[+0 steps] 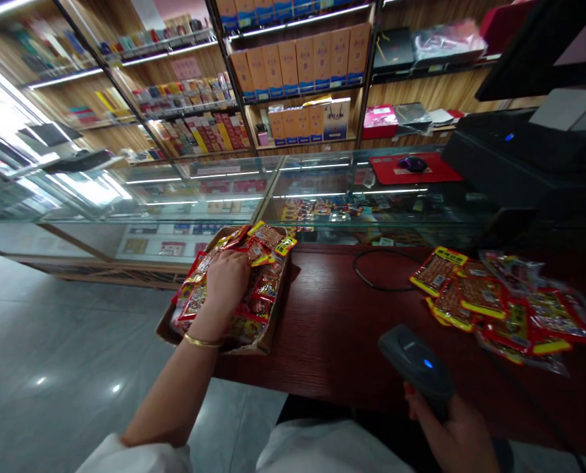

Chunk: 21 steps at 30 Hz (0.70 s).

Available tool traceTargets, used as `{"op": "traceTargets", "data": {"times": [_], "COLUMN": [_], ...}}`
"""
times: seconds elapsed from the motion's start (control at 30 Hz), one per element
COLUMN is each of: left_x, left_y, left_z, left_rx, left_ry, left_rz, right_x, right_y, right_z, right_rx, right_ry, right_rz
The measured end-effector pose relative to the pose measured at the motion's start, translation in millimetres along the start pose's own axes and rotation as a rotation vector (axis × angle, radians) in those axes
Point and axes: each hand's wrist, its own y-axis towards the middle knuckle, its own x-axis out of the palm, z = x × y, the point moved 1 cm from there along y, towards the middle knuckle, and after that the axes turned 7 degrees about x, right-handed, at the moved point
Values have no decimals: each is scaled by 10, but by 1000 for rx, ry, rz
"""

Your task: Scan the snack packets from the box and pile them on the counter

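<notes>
My left hand [228,276] reaches into a cardboard box [268,345] filled with red and yellow snack packets [268,284]. Its fingers curl down onto a packet at the top of the pile, and their tips are hidden. A gold bangle circles that wrist. In my right hand [463,433] is a dark barcode scanner [416,361] with a blue light glowing on top; my fingers wrap its handle. The scanner's head points up and left, over the dark red wooden counter [332,315]. Beyond it lies a loose heap of similar snack packets [483,295].
A glass display case [214,177] runs behind the counter. On it rests a mouse [412,163] on a red mat [382,172]. Dark machines [534,157] and a monitor [529,52] stand at right. A black cable [359,272] loops across the wood. Stocked shelves [297,92] line the back.
</notes>
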Motion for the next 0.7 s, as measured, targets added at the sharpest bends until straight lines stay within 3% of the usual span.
{"op": "traceTargets", "data": {"times": [0.17, 0.27, 0.37, 0.47, 0.57, 0.7], "left_x": [-152, -310, -436, -375, -94, 435], "left_y": [-155, -253, -293, -209, -28, 174], "left_z": [-7, 23, 196, 578, 1078, 1609], "left_rx": [-9, -37, -172, -259, -261, -131], "left_ry": [-34, -179, -516, -1037, -1479, -1617], "left_rz": [-29, 64, 311, 466, 352, 82], "right_x": [-23, -31, -33, -39, -62, -110], "right_y": [46, 66, 59, 34, 8, -17], "right_z": [60, 90, 67, -12, -93, -108], "right_rx": [3, -9, -13, -8, -10, -31], "right_ry": [4, 46, 92, 106, 80, 57], "right_rz": [-16, -21, -30, -27, 8, 51]}}
